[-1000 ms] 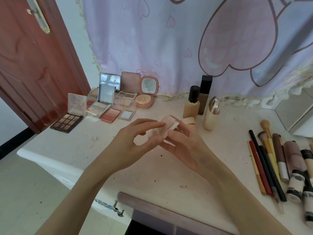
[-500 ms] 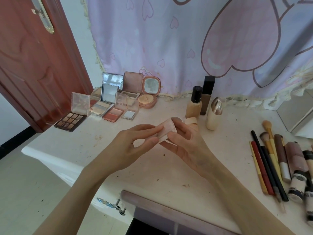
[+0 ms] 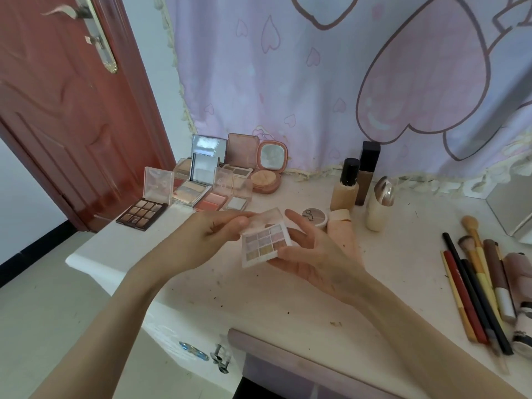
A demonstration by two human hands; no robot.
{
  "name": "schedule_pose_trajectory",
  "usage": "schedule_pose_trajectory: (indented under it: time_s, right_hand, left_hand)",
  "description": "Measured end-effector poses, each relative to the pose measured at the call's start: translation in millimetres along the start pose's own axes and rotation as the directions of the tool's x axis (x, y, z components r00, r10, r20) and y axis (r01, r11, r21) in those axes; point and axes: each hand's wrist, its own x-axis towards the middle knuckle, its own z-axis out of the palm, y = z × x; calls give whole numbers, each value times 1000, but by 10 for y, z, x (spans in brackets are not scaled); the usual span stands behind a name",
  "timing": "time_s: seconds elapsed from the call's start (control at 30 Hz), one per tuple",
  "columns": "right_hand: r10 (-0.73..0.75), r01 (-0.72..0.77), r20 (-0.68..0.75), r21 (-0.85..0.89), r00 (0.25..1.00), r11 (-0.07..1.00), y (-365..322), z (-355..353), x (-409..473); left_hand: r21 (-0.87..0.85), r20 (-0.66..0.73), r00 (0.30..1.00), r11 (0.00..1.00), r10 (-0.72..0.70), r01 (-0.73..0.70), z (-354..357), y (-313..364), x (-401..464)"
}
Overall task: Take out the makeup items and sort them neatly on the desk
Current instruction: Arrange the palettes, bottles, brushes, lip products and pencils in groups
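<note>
While both hands hover over the middle of the white desk, I see a small eyeshadow palette held open between them, above the desktop and not touching it. My right hand cradles the palette's base from underneath and the right side, fingers curled around its edge, with the index finger raised behind it. My left hand pinches the clear lid at its left edge between thumb and fingertips, the lid tipped back away from the pans. Nine pale pink, lilac and gold pans show in a three-by-three grid.

At the back left of the desk stands a cluster of opened compacts: a dark brown eyeshadow palette nearest the edge, a blush palette beside it, and a round pink powder compact with its mirror up. Just behind my right hand lie a small round pot and a peach tube. Further back stand a foundation bottle with a black cap, a tall dark bottle touching it, and a cream bottle with a metallic top. Along the right side lies a row of brushes and pencils, side by side. A red-brown door fills the left, and a lilac heart-print curtain hangs behind the desk.
</note>
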Motion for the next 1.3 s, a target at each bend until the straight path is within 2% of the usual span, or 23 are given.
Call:
schedule_pose_trajectory:
  time_s: [0.1, 0.17, 0.3, 0.47, 0.53, 0.6, 0.7, 0.77, 0.87, 0.93, 1.03, 1.3]
  right_hand:
    - [41, -39, 25, -85, 999, 996, 18, 102, 145]
    - [17, -24, -44, -169, 999, 985, 51, 204, 258]
    - [-200, 65, -236, -478, 951, 876, 159, 392, 532]
    - [-359, 87, -250, -702, 899, 707, 238, 600, 830]
    - [-400, 106, -241, -731, 884, 674, 279, 657, 947]
    - [-416, 109, -248, -736, 875, 668, 316, 724, 1059]
    - [-397, 89, -308, -684, 865, 724, 378, 830, 1227]
    - [-366, 56, -354, -649, 861, 759, 411, 900, 1319]
    - [-313, 37, -385, -579, 869, 815, 460, 981, 1420]
    - [-300, 32, -393, -561, 869, 827, 492, 1007, 1457]
    - [-345, 36, -375, -631, 860, 775, 506, 1004, 1462]
    - [-462, 30, -257, -848, 849, 528, 526, 1020, 1468]
  left_hand:
    - [-34, -157, 986, 998, -52, 47, -106, -77, 50]
    - [-22, -232, 968, 996, -95, 92, -200, -147, 89]
    - [26, -291, 952, 994, -91, 103, -380, -223, 95]
    - [79, -422, 896, 980, -134, 184, -513, -334, 19]
    - [151, -499, 853, 954, -152, 259, -500, -393, -67]
    - [140, -574, 798, 937, -186, 320, -451, -443, -198]
    - [88, -624, 733, 908, -271, 410, -338, -538, -410]
    - [131, -648, 688, 842, -326, 523, -220, -612, -494]
    - [224, -745, 595, 727, -301, 649, -61, -710, -525]
    - [232, -774, 573, 722, -269, 652, -37, -759, -522]
    - [230, -784, 564, 724, -258, 650, -52, -823, -519]
    - [163, -796, 529, 738, -295, 655, -137, -872, -509]
